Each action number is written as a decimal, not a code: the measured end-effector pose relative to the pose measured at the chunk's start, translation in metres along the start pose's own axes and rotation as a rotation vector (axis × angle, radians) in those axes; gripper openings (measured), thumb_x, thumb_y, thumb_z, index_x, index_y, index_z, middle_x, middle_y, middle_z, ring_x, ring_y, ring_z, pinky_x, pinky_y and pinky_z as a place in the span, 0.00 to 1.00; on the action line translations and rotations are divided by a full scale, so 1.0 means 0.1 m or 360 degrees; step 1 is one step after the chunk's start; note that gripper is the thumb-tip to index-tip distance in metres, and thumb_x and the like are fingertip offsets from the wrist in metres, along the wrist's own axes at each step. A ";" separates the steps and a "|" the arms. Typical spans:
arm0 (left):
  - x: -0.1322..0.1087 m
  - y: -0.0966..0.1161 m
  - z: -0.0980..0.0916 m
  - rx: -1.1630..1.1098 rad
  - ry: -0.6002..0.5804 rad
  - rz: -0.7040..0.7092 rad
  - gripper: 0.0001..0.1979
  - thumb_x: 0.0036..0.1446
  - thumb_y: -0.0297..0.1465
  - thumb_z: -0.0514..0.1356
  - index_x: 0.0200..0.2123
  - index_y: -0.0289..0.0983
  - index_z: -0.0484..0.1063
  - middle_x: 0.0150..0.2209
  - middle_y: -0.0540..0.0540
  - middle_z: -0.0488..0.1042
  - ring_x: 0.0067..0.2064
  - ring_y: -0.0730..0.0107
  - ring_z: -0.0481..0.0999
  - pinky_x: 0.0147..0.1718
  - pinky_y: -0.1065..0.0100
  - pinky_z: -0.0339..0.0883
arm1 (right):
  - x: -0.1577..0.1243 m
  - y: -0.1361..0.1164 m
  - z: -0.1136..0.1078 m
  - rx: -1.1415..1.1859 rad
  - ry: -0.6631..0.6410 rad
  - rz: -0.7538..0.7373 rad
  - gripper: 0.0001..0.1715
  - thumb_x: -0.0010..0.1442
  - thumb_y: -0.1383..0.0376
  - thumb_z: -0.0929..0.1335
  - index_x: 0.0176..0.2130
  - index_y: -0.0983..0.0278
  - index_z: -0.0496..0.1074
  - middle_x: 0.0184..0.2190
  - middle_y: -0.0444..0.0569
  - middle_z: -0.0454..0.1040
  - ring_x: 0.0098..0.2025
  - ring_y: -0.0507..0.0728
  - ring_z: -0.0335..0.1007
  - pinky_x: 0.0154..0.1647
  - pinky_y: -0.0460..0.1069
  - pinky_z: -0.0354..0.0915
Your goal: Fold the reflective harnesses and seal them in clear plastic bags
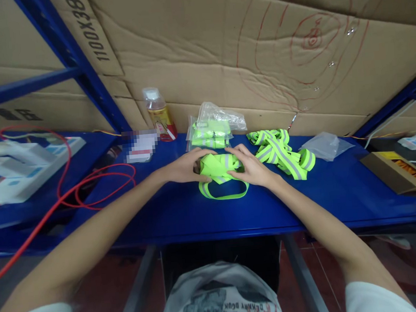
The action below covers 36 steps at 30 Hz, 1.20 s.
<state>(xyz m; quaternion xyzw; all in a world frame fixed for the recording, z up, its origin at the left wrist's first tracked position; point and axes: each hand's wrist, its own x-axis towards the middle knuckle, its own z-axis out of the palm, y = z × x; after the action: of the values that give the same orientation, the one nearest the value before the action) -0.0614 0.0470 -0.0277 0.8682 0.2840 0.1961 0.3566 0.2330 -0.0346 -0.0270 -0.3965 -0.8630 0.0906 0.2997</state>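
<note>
Between my two hands is a folded bundle of neon yellow-green reflective strap (219,167) with grey stripes, just above or on the blue table. My left hand (187,166) grips its left side, and my right hand (248,166) grips the right side, fingers curved round it. A loop of the same strap hangs out toward me below the bundle. Behind it lies another folded strap in a clear plastic bag (211,131). To the right of my right hand is a loose, tangled reflective strap (282,150).
The blue table (199,222) backs onto cardboard. A bottle (159,114) and a blurred-out card or phone (142,148) stand behind left. A red cable (74,189) coils at left. At right are a flat clear bag (326,146) and an open cardboard box (400,170).
</note>
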 end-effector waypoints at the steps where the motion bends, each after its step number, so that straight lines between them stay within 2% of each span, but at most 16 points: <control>1: 0.01 -0.01 -0.01 -0.0070 -0.0054 -0.0014 0.45 0.52 0.46 0.76 0.70 0.41 0.70 0.51 0.41 0.78 0.40 0.65 0.77 0.38 0.67 0.73 | 0.00 0.01 0.00 0.0000 -0.0006 -0.0030 0.41 0.69 0.56 0.72 0.74 0.61 0.61 0.55 0.58 0.66 0.52 0.64 0.70 0.55 0.60 0.74; 4: 0.02 -0.04 -0.06 -0.0237 -0.0133 -0.0012 0.37 0.61 0.47 0.71 0.69 0.38 0.72 0.45 0.43 0.82 0.37 0.67 0.77 0.36 0.67 0.73 | -0.01 0.02 0.00 -0.0002 -0.0017 -0.0090 0.35 0.69 0.59 0.72 0.71 0.59 0.65 0.53 0.56 0.66 0.50 0.64 0.71 0.52 0.59 0.75; 6: 0.03 -0.03 -0.07 -0.0197 -0.0054 0.0069 0.34 0.60 0.46 0.71 0.66 0.38 0.75 0.49 0.42 0.83 0.41 0.65 0.79 0.40 0.66 0.75 | -0.02 0.00 0.00 -0.0009 -0.0008 -0.0089 0.29 0.69 0.61 0.72 0.66 0.58 0.69 0.53 0.56 0.66 0.52 0.64 0.71 0.52 0.58 0.75; 8: 0.02 0.02 -0.06 -0.0035 0.0062 0.0164 0.31 0.59 0.44 0.72 0.62 0.40 0.78 0.53 0.41 0.83 0.45 0.63 0.80 0.43 0.65 0.76 | -0.02 -0.02 0.00 -0.0001 0.0005 -0.0087 0.25 0.67 0.63 0.73 0.62 0.58 0.71 0.57 0.57 0.65 0.55 0.64 0.72 0.54 0.59 0.75; 12: 0.00 0.11 0.01 0.0414 0.0249 0.0339 0.22 0.60 0.42 0.71 0.55 0.39 0.79 0.47 0.43 0.82 0.47 0.59 0.80 0.46 0.62 0.74 | -0.01 -0.05 -0.03 0.0161 0.0029 -0.0104 0.24 0.64 0.56 0.77 0.55 0.58 0.73 0.66 0.59 0.65 0.64 0.68 0.71 0.65 0.64 0.70; 15: -0.02 0.12 0.06 0.0694 0.0292 0.0469 0.16 0.66 0.40 0.66 0.52 0.38 0.78 0.46 0.43 0.80 0.50 0.57 0.78 0.50 0.60 0.71 | 0.00 -0.03 -0.06 0.0450 -0.0038 -0.0011 0.17 0.68 0.52 0.74 0.51 0.58 0.75 0.57 0.54 0.77 0.63 0.66 0.75 0.67 0.62 0.70; 17: -0.03 0.11 0.07 0.0819 0.0288 0.0520 0.13 0.68 0.38 0.63 0.52 0.38 0.77 0.46 0.42 0.80 0.50 0.57 0.78 0.50 0.61 0.71 | 0.00 0.01 -0.07 0.0601 -0.0075 0.0114 0.18 0.70 0.53 0.72 0.54 0.58 0.74 0.52 0.51 0.81 0.57 0.63 0.79 0.61 0.59 0.74; 19: -0.05 0.12 0.06 0.0880 0.0273 0.0544 0.13 0.69 0.37 0.63 0.52 0.39 0.78 0.46 0.42 0.80 0.50 0.58 0.78 0.47 0.62 0.71 | 0.00 0.06 -0.07 0.0654 -0.0098 0.0219 0.27 0.68 0.53 0.74 0.61 0.58 0.71 0.54 0.52 0.82 0.56 0.62 0.80 0.56 0.56 0.77; 21: -0.08 0.16 0.03 0.0868 0.0236 0.0566 0.13 0.68 0.38 0.65 0.53 0.40 0.79 0.47 0.42 0.80 0.50 0.58 0.78 0.46 0.63 0.71 | -0.01 0.11 -0.07 0.0627 -0.0149 0.0249 0.31 0.66 0.53 0.75 0.63 0.59 0.72 0.56 0.53 0.82 0.57 0.63 0.81 0.57 0.57 0.77; 24: -0.10 0.23 -0.04 0.0661 0.0119 0.0644 0.16 0.65 0.41 0.69 0.53 0.42 0.81 0.49 0.42 0.81 0.51 0.58 0.79 0.51 0.61 0.72 | -0.01 0.16 -0.07 0.0549 -0.0175 0.0174 0.26 0.64 0.54 0.76 0.58 0.60 0.79 0.56 0.53 0.83 0.58 0.65 0.81 0.64 0.60 0.73; 26: -0.09 0.26 -0.06 0.0434 0.0049 0.0658 0.16 0.64 0.42 0.70 0.51 0.44 0.84 0.47 0.43 0.82 0.48 0.60 0.80 0.52 0.60 0.72 | -0.02 0.17 -0.06 0.0527 -0.0128 0.0086 0.25 0.63 0.54 0.77 0.55 0.61 0.80 0.57 0.55 0.83 0.59 0.66 0.81 0.66 0.62 0.71; 29: -0.06 0.26 -0.04 0.0139 0.0032 0.0529 0.13 0.64 0.44 0.71 0.44 0.43 0.86 0.41 0.45 0.80 0.41 0.65 0.79 0.45 0.63 0.72 | -0.02 0.16 -0.07 0.0459 -0.0088 -0.0001 0.22 0.60 0.55 0.79 0.52 0.61 0.81 0.58 0.59 0.81 0.61 0.67 0.79 0.65 0.62 0.71; 31: -0.04 0.24 0.00 0.0058 0.0037 0.0388 0.16 0.60 0.45 0.73 0.43 0.40 0.84 0.39 0.46 0.78 0.38 0.67 0.77 0.41 0.65 0.70 | -0.02 0.14 -0.08 0.0415 -0.0103 0.0013 0.22 0.59 0.55 0.80 0.50 0.61 0.82 0.59 0.60 0.81 0.62 0.68 0.79 0.64 0.62 0.72; 33: -0.03 0.23 0.04 0.0036 0.0038 0.0259 0.24 0.54 0.45 0.76 0.49 0.39 0.81 0.41 0.47 0.77 0.37 0.68 0.74 0.39 0.66 0.69 | -0.02 0.12 -0.11 0.0408 -0.0143 0.0043 0.24 0.57 0.53 0.81 0.50 0.61 0.84 0.60 0.59 0.80 0.61 0.69 0.79 0.64 0.61 0.72; 36: -0.03 0.20 0.09 0.0013 0.0031 0.0152 0.42 0.51 0.44 0.77 0.66 0.39 0.70 0.44 0.48 0.73 0.37 0.69 0.71 0.37 0.67 0.67 | -0.02 0.07 -0.16 0.0469 -0.0218 0.0087 0.26 0.57 0.50 0.81 0.51 0.58 0.86 0.59 0.56 0.81 0.59 0.68 0.81 0.62 0.58 0.72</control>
<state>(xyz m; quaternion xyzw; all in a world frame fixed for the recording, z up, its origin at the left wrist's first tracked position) -0.0516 0.0288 -0.0194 0.8802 0.2464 0.2203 0.3404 0.2481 -0.0328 -0.0178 -0.3645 -0.8476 0.2512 0.2925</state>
